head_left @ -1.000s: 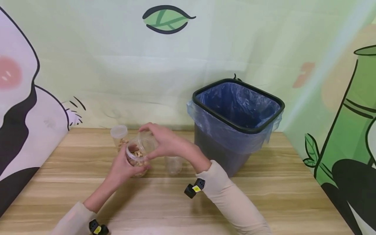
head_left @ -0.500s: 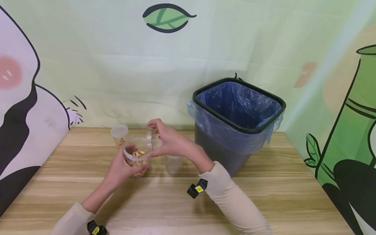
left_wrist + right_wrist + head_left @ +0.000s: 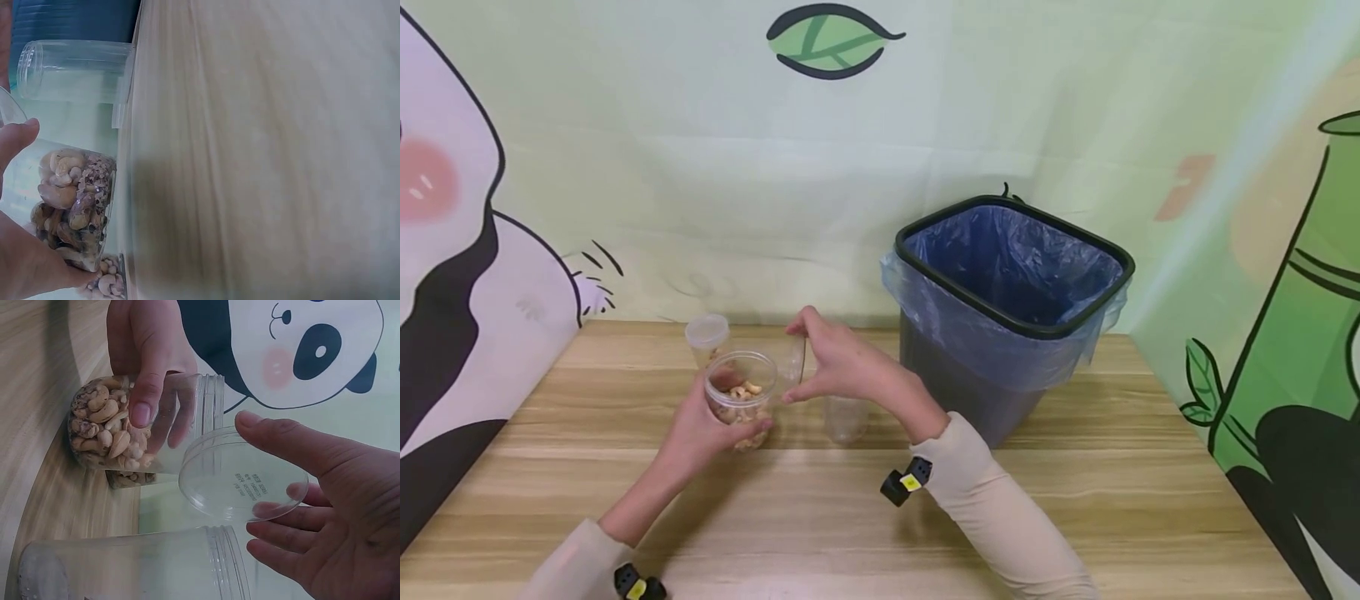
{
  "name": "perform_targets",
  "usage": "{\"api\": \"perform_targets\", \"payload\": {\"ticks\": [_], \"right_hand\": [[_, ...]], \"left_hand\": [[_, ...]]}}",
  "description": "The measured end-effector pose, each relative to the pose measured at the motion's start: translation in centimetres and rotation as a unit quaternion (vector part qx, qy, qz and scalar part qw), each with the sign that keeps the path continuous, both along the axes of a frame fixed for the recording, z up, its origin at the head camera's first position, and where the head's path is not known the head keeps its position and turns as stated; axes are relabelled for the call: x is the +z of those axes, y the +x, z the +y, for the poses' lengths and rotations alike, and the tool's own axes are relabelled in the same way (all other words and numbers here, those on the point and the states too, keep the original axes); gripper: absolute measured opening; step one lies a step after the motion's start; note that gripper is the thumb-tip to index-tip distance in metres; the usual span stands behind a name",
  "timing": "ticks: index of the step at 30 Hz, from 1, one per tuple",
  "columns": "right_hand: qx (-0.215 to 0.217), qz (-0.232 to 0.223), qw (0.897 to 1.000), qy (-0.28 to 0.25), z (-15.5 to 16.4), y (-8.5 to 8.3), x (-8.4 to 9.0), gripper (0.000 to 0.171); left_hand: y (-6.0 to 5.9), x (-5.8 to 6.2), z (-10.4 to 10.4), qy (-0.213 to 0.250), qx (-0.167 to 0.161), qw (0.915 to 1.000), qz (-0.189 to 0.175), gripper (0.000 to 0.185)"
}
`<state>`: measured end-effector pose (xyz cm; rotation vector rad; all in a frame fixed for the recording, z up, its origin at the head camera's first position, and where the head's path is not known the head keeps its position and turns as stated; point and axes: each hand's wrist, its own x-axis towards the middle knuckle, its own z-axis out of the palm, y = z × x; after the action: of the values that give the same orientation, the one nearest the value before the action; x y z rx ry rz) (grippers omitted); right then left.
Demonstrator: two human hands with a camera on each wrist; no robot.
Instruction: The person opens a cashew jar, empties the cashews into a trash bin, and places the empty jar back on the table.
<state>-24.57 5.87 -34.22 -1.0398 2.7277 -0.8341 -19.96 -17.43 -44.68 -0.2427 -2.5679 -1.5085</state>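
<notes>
My left hand (image 3: 692,433) grips a see-through plastic jar (image 3: 165,447) partly filled with cashews (image 3: 109,419). The jar's threaded mouth is uncovered and faces up in the head view. Just right of that mouth, my right hand (image 3: 850,358) pinches a round transparent lid (image 3: 244,478) by its edge, thumb on one side and fingers on the other. Small print shows on the lid, which is held on edge. A second see-through jar (image 3: 846,421), with no nuts visible in it, stands on the table below my right hand.
Behind my left hand stands a capped jar (image 3: 707,335) with more cashews. A dark bin (image 3: 947,387) with a blue plastic liner (image 3: 1000,258) stands at the back right of the wooden table (image 3: 820,517). A printed cloth wall (image 3: 662,167) rises behind.
My right hand has moved the lid rightward, off the jar's mouth and into a steeper tilt. My left hand and the cashew jar have shifted slightly left.
</notes>
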Motion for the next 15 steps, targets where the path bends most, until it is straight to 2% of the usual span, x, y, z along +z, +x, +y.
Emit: {"api": "perform_targets", "payload": {"ticks": [9, 15], "right_hand": [[-0.01, 0.007, 1.0, 0.028, -0.37, 0.33, -0.21, 0.082], [0.009, 0.025, 0.998, 0.06, -0.77, 0.54, -0.4, 0.085]], "left_hand": [[0.07, -0.25, -0.35, 0.006, 0.003, 1.0, 0.003, 0.085], [-0.06, -0.43, -0.86, 0.008, 0.003, 0.9999, -0.006, 0.089]]}}
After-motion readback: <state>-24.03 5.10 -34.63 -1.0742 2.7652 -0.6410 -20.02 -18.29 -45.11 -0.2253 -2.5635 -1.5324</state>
